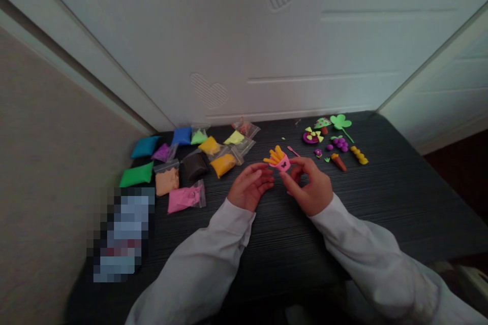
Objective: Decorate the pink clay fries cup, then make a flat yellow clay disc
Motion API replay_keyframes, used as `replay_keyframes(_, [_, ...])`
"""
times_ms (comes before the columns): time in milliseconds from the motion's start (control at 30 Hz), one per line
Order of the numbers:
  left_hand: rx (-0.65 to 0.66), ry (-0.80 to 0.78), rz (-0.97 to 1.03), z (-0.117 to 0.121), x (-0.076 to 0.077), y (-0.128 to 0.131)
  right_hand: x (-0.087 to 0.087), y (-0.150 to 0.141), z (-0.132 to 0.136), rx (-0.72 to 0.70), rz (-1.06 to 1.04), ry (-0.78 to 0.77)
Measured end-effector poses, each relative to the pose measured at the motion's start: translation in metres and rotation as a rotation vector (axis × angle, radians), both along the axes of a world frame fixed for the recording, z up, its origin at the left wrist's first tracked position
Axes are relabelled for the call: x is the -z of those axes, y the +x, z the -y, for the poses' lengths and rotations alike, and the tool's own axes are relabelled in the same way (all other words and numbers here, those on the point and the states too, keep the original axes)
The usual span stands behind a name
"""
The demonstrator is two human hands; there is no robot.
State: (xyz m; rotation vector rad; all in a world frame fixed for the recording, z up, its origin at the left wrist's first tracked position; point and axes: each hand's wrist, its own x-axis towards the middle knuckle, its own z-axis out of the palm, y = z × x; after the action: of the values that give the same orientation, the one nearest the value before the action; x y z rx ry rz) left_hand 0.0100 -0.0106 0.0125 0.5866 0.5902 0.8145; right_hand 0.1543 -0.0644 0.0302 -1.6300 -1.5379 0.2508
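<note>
A small pink clay cup of French fries [283, 164], with yellow sticks poking out and a dark butterfly shape on its front, is pinched at its right side between the thumb and fingers of my right hand [310, 186]. My left hand [251, 184] is beside the cup's left edge, palm turned inward and fingers loosely apart. Whether its index fingertip touches the cup is hard to tell. Behind the cup, a thin pink clay tool or stick [293, 151] lies on the dark tabletop [263, 259].
Bags of coloured clay, among them a pink one [183, 199], a green one [136, 175] and an orange one [223, 164], lie at left. Clay pieces stand at right: purple grapes [342, 144], a green clover [340, 122], a purple dish [310, 138]. A white panel [236, 25] rises behind.
</note>
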Motion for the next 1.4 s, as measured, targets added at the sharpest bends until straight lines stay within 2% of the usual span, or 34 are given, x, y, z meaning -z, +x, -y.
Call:
replay_keyframes(300, [-0.026,-0.033,0.009,-0.007,0.008,-0.005,0.000,0.034,0.001,0.222,0.068,0.092])
replay_keyframes(767, [-0.039,-0.045,-0.027,-0.007,0.007,-0.007,0.011,0.108,0.029,0.528,0.007,0.006])
replay_keyframes(1033, [-0.057,-0.057,-0.061,-0.010,0.009,-0.006,0.022,0.145,0.048,0.563,0.082,-0.147])
replay_keyframes(1200, [-0.063,-0.059,-0.070,-0.010,0.009,-0.006,0.032,0.150,0.050,0.570,0.108,-0.200])
replay_keyframes(1400, [-0.070,-0.061,-0.071,-0.009,0.009,-0.006,0.036,0.151,0.049,0.529,0.137,-0.305])
